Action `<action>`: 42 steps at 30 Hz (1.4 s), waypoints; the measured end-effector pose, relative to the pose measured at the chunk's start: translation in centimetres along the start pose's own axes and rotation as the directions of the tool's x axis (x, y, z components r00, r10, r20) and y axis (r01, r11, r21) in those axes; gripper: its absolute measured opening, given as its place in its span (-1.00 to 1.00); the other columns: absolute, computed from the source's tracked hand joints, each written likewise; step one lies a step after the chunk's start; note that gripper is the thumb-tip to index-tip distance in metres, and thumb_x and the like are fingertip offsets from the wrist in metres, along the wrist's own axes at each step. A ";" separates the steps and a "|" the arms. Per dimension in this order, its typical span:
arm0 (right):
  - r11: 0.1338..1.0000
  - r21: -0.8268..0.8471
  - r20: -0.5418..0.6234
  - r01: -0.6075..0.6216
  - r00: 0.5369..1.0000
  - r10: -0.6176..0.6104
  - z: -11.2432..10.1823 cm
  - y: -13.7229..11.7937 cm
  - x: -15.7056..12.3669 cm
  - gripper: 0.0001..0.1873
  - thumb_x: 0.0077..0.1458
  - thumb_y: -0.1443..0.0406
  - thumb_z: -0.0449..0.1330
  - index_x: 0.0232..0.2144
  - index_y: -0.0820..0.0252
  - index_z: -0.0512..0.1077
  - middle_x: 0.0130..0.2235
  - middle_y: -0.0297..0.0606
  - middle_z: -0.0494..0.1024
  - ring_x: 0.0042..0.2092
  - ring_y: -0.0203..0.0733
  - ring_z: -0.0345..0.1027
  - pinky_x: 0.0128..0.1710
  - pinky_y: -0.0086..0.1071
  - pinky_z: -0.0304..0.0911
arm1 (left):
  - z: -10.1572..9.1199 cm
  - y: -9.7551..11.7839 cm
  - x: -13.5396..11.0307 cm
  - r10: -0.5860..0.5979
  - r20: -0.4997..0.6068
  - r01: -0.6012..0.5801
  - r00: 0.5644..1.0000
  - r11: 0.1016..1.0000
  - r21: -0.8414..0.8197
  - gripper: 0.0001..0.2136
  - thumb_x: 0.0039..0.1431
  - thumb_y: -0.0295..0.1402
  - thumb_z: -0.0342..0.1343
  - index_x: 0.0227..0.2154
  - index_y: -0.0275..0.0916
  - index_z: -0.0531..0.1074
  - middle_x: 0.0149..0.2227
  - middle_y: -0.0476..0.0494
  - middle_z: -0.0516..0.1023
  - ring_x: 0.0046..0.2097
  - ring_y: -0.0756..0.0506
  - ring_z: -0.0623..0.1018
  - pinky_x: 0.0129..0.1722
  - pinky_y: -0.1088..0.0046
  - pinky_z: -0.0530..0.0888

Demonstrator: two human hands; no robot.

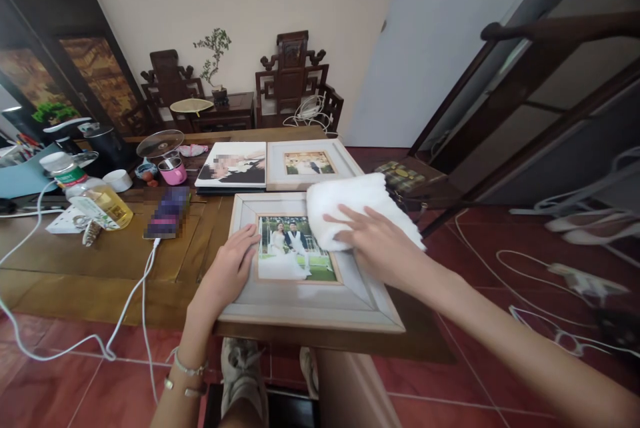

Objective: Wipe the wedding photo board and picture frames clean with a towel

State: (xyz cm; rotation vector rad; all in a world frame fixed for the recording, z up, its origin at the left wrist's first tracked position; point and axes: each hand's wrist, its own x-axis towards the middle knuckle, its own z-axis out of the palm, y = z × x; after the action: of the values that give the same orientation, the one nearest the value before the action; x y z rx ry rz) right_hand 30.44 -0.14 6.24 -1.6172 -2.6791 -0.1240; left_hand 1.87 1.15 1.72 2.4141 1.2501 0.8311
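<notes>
A pale grey picture frame (310, 305) with a wedding photo lies flat at the near edge of the wooden table (100, 261). My left hand (231, 268) rests flat on the frame's left border, fingers stretched out. My right hand (373, 238) presses flat on a white cloth (350, 205) that covers the frame's upper right corner. Behind it lie a second framed photo (310, 163) and an unframed print (234, 165).
On the table's left are a bottle of yellow liquid (103, 205), a phone (169, 213) on a white cable, a pink cup (173, 171) and a small fan (160, 143). Carved chairs stand by the wall. Cables lie on the red floor at right.
</notes>
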 end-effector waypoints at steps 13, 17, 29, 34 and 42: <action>0.967 0.228 0.010 0.117 0.992 -0.122 -0.4 -6.0 -5.5 -0.27 -0.28 0.60 0.00 -0.04 0.04 0.46 0.26 -0.23 0.25 0.28 0.09 0.04 0.20 0.05 0.13 | 0.1 -0.4 0.1 0.015 0.016 -0.015 1.000 1.000 0.020 -0.72 0.31 -0.43 -0.13 -0.06 -0.31 0.44 0.18 -0.33 0.38 0.26 -0.16 0.29 0.25 0.12 0.27; 0.994 0.099 -0.136 -0.037 0.989 0.051 0.6 -1.8 -0.5 -0.28 -0.19 0.68 -0.08 0.05 0.28 0.36 0.31 0.01 0.10 0.31 0.12 -0.07 0.20 0.07 0.11 | 0.1 -0.5 0.0 0.008 0.028 -0.009 1.000 1.000 0.026 -0.72 0.32 -0.43 -0.13 -0.05 -0.27 0.44 0.19 -0.29 0.37 0.27 -0.16 0.29 0.23 0.08 0.29; 0.998 -0.008 -0.080 0.068 0.994 -0.068 1.5 -4.0 0.6 -0.37 -0.19 0.65 0.03 -0.03 0.26 0.43 0.25 0.03 0.25 0.27 0.31 0.00 0.19 0.25 -0.04 | 0.2 -0.2 0.1 -0.011 0.015 0.011 1.000 0.999 0.036 -0.72 0.31 -0.44 -0.12 -0.07 -0.35 0.46 0.17 -0.36 0.38 0.26 -0.17 0.31 0.24 0.10 0.29; 0.961 0.179 -0.018 0.210 0.977 -0.211 -1.1 -8.0 -5.3 -0.31 -0.24 0.59 0.03 -0.02 0.11 0.43 0.24 -0.09 0.28 0.23 0.26 0.11 0.13 0.22 0.12 | 0.2 -0.2 0.1 0.004 0.002 -0.004 1.000 1.000 0.030 -0.72 0.31 -0.44 -0.11 -0.07 -0.34 0.46 0.17 -0.36 0.39 0.26 -0.18 0.31 0.24 0.09 0.29; 0.978 0.161 -0.041 0.134 0.991 -0.129 0.6 -6.8 -2.4 -0.29 -0.20 0.62 0.00 0.02 0.10 0.41 0.27 -0.18 0.22 0.30 0.13 -0.03 0.24 0.12 0.00 | 0.1 -0.3 0.0 0.000 0.019 -0.001 1.000 1.000 0.030 -0.73 0.31 -0.43 -0.11 -0.06 -0.31 0.45 0.18 -0.32 0.38 0.27 -0.16 0.29 0.24 0.09 0.28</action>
State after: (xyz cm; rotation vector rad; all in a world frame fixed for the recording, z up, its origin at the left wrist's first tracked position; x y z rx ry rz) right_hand 25.55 -5.36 5.12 -1.3824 -2.6921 0.0683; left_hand 1.79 1.29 1.48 2.4402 1.2642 0.7931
